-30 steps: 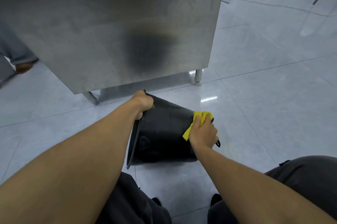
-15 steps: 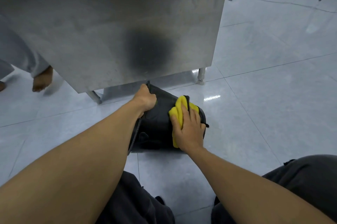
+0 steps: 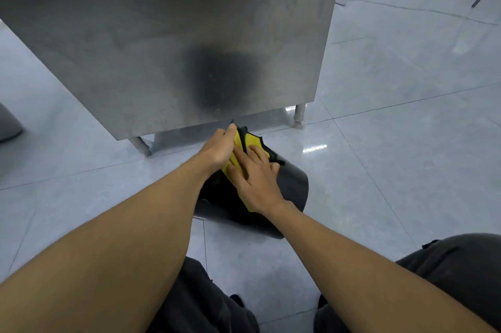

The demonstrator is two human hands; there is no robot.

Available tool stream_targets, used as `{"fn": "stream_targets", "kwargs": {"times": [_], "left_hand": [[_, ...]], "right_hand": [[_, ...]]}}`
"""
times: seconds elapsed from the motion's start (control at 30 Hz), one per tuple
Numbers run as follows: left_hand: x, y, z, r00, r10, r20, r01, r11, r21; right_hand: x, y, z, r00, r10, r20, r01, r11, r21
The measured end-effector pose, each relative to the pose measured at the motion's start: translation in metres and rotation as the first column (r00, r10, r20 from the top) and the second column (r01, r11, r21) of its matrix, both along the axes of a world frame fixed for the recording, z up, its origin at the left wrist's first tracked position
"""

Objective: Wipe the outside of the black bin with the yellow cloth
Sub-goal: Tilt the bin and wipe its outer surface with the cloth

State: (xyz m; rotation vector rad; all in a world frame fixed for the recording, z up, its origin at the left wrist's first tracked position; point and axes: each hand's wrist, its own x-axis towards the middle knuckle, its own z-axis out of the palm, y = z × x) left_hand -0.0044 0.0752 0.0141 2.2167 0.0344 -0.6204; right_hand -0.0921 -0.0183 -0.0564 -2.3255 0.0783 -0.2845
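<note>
The black bin (image 3: 291, 191) lies tipped on the tiled floor just in front of the steel table. My left hand (image 3: 218, 147) grips its far rim at the top. My right hand (image 3: 256, 179) lies flat with spread fingers on the yellow cloth (image 3: 254, 140), pressing it against the bin's upper side. Most of the cloth is hidden under that hand; yellow shows beyond the fingertips and at the wrist. Both forearms cover the bin's left part.
A stainless steel table (image 3: 173, 34) fills the upper left, its legs (image 3: 299, 115) standing on the floor behind the bin. My knees in dark trousers (image 3: 447, 273) are at the bottom. A grey shape (image 3: 8, 124) sits at the left edge. Open tiled floor (image 3: 406, 156) lies to the right.
My right hand has slid the cloth from the bin's right side up and left toward my left hand. The bin has turned, its wall now showing on the right. Someone's foot at the left has gone.
</note>
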Motion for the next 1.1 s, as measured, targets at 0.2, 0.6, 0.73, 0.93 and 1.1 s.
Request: {"fn": "stream_targets", "kwargs": {"times": [0.2,0.6,0.73,0.93,1.1], "left_hand": [[0.007,-0.001,-0.010,0.996,-0.093,0.003,0.093,0.993,-0.077],[-0.007,0.003,-0.005,0.995,-0.098,-0.026,0.094,0.990,-0.108],[-0.008,0.010,-0.004,0.984,-0.173,-0.045,0.172,0.984,-0.036],[-0.008,-0.001,-0.003,0.966,-0.259,-0.001,0.259,0.963,0.075],[-0.003,-0.007,-0.006,0.980,-0.165,0.110,0.152,0.982,0.115]], "right_hand": [[0.010,0.005,-0.001,0.991,-0.125,-0.050,0.125,0.992,-0.009],[0.013,-0.026,-0.013,0.804,-0.500,-0.322,0.523,0.852,-0.016],[-0.011,-0.068,-0.042,0.600,-0.596,-0.534,0.700,0.714,-0.011],[-0.018,-0.052,-0.051,0.653,-0.659,-0.374,0.712,0.702,0.007],[-0.015,-0.027,-0.033,0.947,-0.319,-0.036,0.316,0.946,-0.074]]}}
